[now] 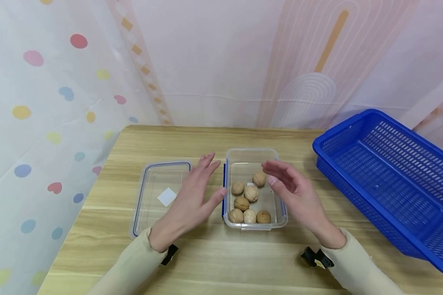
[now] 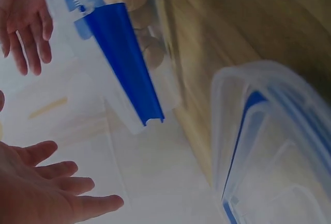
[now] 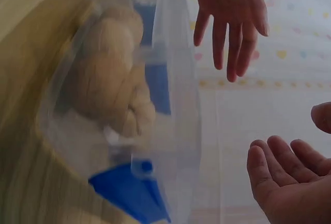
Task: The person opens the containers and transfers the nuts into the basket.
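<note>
In the head view a clear plastic food container [image 1: 252, 155] with blue side clips stands lidless on the table, several walnuts [image 1: 251, 193] on its bottom. My left hand [image 1: 193, 190] hovers at the container's left side, fingers spread and holding nothing. It partly covers the clear lid [image 1: 151, 196], which has a blue seal and a white label [image 1: 167, 197]. Over the container's right edge is my right hand [image 1: 297, 192], its fingers loosely bent with nothing in them. A blue clip [image 2: 124, 58] hangs down the container's side in the left wrist view.
A blue plastic basket [image 1: 376, 217] with slotted walls stands at the table's right side. Behind the wooden table [image 1: 221, 262] hangs a patterned curtain [image 1: 221, 61]. Dark wrist cameras [image 1: 313, 257] are strapped under the sleeves.
</note>
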The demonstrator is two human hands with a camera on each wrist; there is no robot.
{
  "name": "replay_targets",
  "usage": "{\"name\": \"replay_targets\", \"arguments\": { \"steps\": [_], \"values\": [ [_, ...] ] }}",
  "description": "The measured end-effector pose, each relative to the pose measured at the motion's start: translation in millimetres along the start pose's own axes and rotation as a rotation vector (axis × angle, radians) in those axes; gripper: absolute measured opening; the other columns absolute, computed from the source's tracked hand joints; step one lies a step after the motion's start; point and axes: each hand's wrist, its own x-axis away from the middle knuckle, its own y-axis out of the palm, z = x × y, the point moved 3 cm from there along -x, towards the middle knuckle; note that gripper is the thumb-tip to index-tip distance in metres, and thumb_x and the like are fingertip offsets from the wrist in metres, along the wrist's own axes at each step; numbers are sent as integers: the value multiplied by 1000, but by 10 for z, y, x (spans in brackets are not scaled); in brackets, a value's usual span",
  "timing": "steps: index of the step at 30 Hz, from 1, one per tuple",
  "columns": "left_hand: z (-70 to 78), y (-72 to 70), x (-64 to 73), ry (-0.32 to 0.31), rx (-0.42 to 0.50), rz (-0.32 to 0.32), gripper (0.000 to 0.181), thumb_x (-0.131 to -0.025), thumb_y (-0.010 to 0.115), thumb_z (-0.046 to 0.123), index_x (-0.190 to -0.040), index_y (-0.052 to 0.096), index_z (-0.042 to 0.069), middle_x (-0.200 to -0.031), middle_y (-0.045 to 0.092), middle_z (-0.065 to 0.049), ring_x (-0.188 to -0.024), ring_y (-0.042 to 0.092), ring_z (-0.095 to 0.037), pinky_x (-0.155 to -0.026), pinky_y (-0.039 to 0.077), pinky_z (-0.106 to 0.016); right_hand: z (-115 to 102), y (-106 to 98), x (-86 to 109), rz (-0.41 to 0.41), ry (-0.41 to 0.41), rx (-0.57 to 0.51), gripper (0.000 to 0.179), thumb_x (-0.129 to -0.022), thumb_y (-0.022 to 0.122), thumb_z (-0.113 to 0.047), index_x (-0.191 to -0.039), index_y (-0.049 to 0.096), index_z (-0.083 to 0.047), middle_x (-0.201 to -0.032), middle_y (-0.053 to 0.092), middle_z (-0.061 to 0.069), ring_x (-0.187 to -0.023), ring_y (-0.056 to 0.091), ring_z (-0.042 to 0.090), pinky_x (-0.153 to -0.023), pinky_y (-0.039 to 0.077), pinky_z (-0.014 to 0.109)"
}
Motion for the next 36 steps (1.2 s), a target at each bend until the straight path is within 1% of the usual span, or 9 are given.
{"name": "replay_targets", "arguments": {
  "steps": [3, 5, 9, 14, 18, 21, 25, 29, 36],
  "values": [
    [-26, 75, -46, -29, -48, -63, 76, -104, 49, 51, -161, 33, 3, -173, 15, -11, -158, 10, -33, -123, 13, -64, 35, -46, -52, -3, 3, 47, 37, -105, 59, -10, -141, 58, 0, -140, 64, 12, -130, 60, 26, -101, 50, 21],
    [-48, 122, -74, -42, -84, -104, 79, -104, 50, 52, -162, 30, 3, -173, 12, -13, -158, 8, -34, -122, 14, -67, 67, -71, -87, -14, 5, 77, 37, -105, 60, -12, -141, 58, -1, -141, 64, 12, -130, 60, 28, -102, 51, 23],
    [-96, 199, -108, -64, -146, -187, 87, -104, 45, 60, -165, 21, 4, -173, 5, -13, -158, 3, -35, -120, 12, -70, 142, -120, -156, -42, 13, 143, 38, -105, 62, -15, -141, 60, -4, -143, 62, 10, -130, 59, 28, -106, 50, 32],
    [-165, 261, -118, -77, -191, -259, 93, -103, 39, 69, -167, 11, 7, -174, -2, -10, -158, 2, -39, -119, 12, -71, 198, -166, -256, -83, -36, 258, 41, -103, 66, -15, -143, 61, -5, -146, 61, 10, -133, 57, 30, -114, 44, 45],
    [-190, 285, -125, -70, -214, -295, 94, -103, 42, 67, -167, 4, 9, -173, -8, -6, -158, 0, -39, -118, 14, -73, 226, -207, -345, -151, -88, 399, 46, -102, 69, -22, -145, 60, -8, -145, 61, 11, -134, 56, 33, -112, 44, 53],
    [-198, 299, -123, -67, -220, -315, 94, -103, 41, 68, -167, 2, 10, -173, -7, -6, -158, -1, -37, -118, 14, -73, 250, -236, -411, -220, -116, 480, 50, -100, 71, -24, -146, 59, -9, -146, 61, 12, -136, 54, 35, -111, 43, 56],
    [-198, 317, -119, -64, -215, -339, 94, -103, 39, 69, -167, 2, 11, -174, -3, -6, -158, -2, -37, -118, 14, -73, 284, -255, -500, -296, -150, 547, 54, -96, 77, -22, -145, 60, -6, -144, 62, 14, -135, 55, 37, -110, 44, 56],
    [-205, 337, -116, -66, -223, -357, 94, -103, 37, 70, -167, 3, 10, -173, -5, -3, -159, -1, -36, -119, 14, -72, 322, -249, -582, -371, -172, 609, 58, -92, 81, -24, -142, 62, -5, -141, 64, 14, -133, 57, 35, -110, 46, 55],
    [-206, 348, -113, -64, -240, -369, 93, -103, 37, 70, -166, 3, 11, -173, -7, 0, -159, 0, -35, -119, 15, -72, 364, -200, -703, -490, -179, 680, 59, -91, 82, -27, -142, 63, -4, -143, 63, 13, -133, 58, 34, -109, 46, 53]
  ]
}}
